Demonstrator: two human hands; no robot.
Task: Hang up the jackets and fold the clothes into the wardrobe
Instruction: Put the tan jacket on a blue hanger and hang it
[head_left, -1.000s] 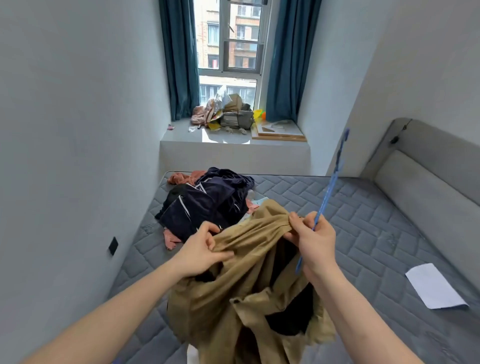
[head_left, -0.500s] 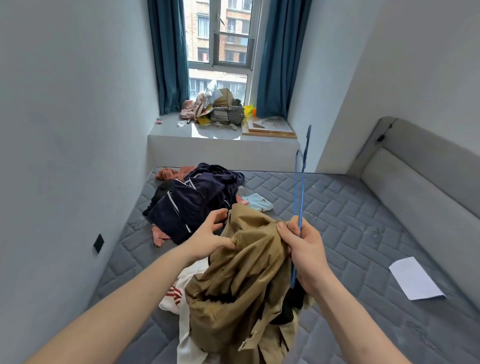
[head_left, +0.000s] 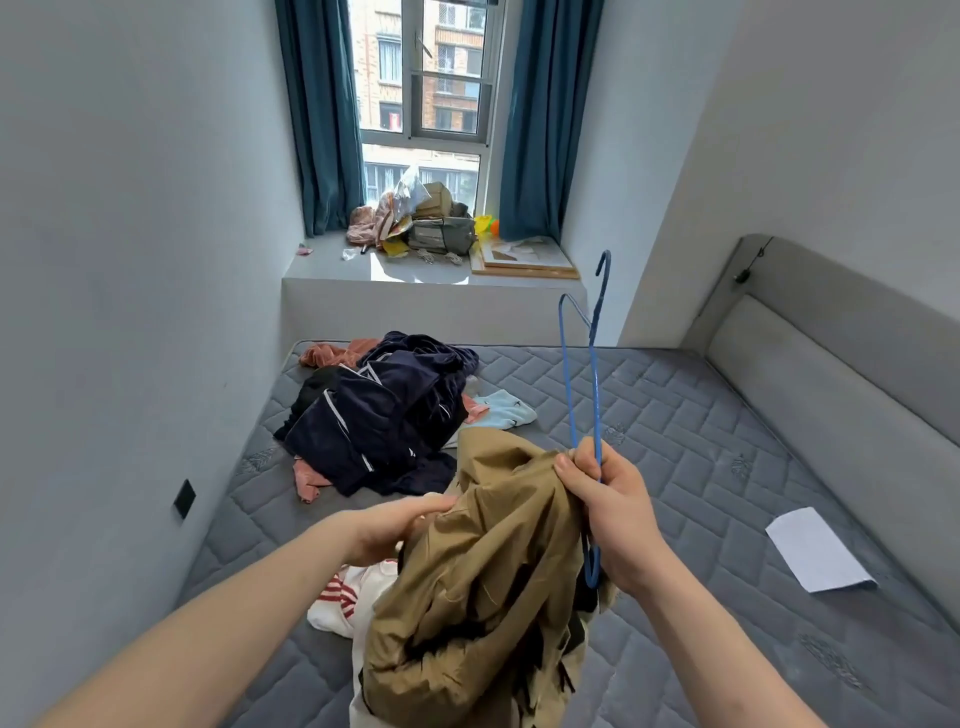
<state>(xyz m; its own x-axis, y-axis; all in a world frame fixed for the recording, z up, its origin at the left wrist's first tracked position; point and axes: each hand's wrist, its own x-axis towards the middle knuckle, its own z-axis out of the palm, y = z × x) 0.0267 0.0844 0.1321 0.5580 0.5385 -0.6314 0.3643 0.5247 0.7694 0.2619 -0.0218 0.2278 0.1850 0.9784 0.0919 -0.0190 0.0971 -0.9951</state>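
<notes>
A tan jacket (head_left: 483, 582) with a dark lining hangs bunched over the grey mattress (head_left: 675, 441). My right hand (head_left: 610, 512) grips a blue wire hanger (head_left: 584, 384) together with the jacket's upper edge; the hanger's hook points up. My left hand (head_left: 395, 527) holds the jacket's left side, its fingertips hidden in the fabric. Under the jacket lies a white garment with red stripes (head_left: 345, 605). Further back sits a pile of clothes with a dark navy garment (head_left: 379, 415) on top, pink pieces and a light blue piece (head_left: 506, 413).
A white sheet of paper (head_left: 818, 551) lies on the mattress at the right. The padded headboard (head_left: 841, 364) runs along the right wall. The window ledge (head_left: 337, 265) at the back holds bags, boxes and a wooden frame. A wall stands close on the left.
The hanger has swung more upright in my right hand and its hook now shows. My left hand has dropped lower on the jacket. The jacket has turned and hangs lower, uncovering the striped white garment.
</notes>
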